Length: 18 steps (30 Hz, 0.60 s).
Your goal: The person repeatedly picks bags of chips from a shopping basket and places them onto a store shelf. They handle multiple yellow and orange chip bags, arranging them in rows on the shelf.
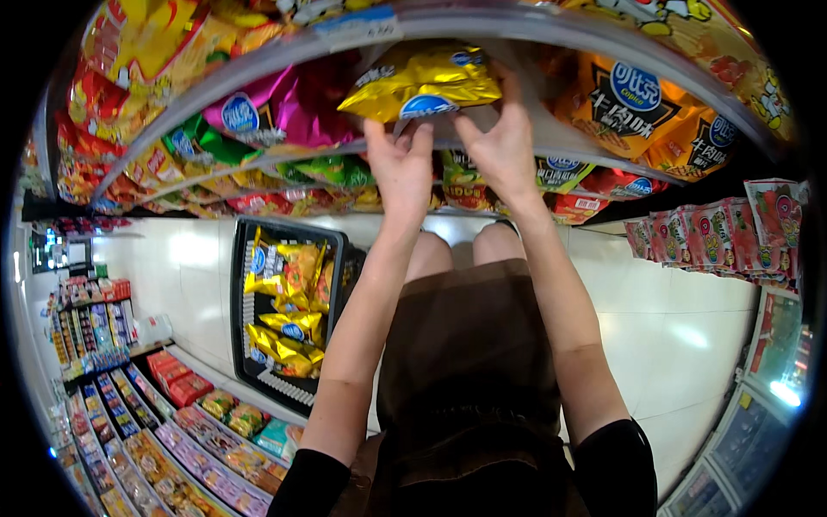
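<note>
Both my hands hold one shiny yellow chip bag (433, 74) at the front of a shelf. My left hand (400, 158) is at the bag's lower left edge, its fingers partly hidden beneath it. My right hand (504, 136) grips the right end, thumb below and fingers behind. A magenta chip bag (291, 106) lies to the left on the same shelf, and orange chip bags (627, 103) stand to the right. Below my left forearm, a black plastic basket (240, 297) on the floor holds several yellow chip bags (291, 265).
A curved-looking shelf edge (258, 55) with a price strip runs above my hands. Lower shelves carry green chip bags (342, 169) and red ones. Pink candy packets (711, 236) hang at right, above glass-fronted cabinets (749, 413). A snack display (174, 446) stands at lower left.
</note>
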### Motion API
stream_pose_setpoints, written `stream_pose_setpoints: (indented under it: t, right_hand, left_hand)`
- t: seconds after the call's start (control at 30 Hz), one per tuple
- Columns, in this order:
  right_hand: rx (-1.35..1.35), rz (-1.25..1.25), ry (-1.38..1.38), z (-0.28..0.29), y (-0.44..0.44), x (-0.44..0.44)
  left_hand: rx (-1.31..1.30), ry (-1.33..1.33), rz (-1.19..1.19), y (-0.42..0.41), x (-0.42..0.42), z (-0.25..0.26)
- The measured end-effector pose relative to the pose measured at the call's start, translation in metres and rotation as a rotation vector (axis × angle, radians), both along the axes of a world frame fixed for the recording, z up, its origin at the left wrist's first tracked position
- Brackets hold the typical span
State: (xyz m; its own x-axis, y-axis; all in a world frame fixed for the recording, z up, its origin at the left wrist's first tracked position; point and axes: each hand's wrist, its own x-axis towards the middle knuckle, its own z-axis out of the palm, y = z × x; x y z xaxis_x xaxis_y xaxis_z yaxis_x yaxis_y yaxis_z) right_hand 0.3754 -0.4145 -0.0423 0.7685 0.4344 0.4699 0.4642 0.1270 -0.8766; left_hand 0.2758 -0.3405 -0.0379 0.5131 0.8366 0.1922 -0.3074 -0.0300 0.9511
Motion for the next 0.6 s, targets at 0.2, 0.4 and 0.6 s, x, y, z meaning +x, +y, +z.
stream_pose_setpoints:
  t: [0.2, 0.4, 0.6]
  right_hand:
    - [0.045, -0.004, 0.085, 0.005, -0.034, -0.036]
    - [0.096, 0.008, 0.049, 0.021, -0.060, -0.088]
    - [0.067, 0.148, 0.129, 0.019, -0.081, -0.155]
  left_hand:
    - [0.148, -0.041, 0.013, -0.031, -0.021, -0.016]
    - [0.340, 0.057, 0.072, -0.052, -0.076, -0.009]
    - [0.487, 0.221, 0.254, -0.073, -0.156, 0.004]
